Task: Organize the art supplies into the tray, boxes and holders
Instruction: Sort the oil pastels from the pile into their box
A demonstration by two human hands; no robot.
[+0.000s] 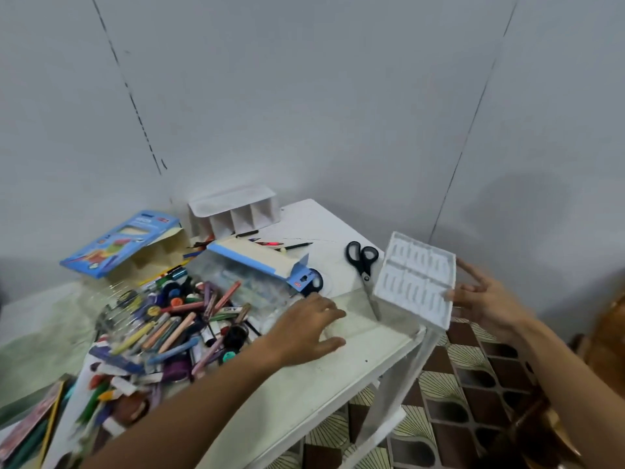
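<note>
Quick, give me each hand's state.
Left hand: open, holding nothing, over the table.
Right hand: holds the white tray by its edge.

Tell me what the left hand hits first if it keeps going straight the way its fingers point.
Probably nothing close: the left hand points right across bare table, toward the white tray held by the right hand. That tray looks first in line, though it seems raised, so the hand might pass beneath it.

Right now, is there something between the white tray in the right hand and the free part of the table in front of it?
Yes. The black-handled scissors lie on the table just left of the white tray, which the right hand holds tilted above the table's right edge. The left hand also rests on the nearer bare area.
</note>
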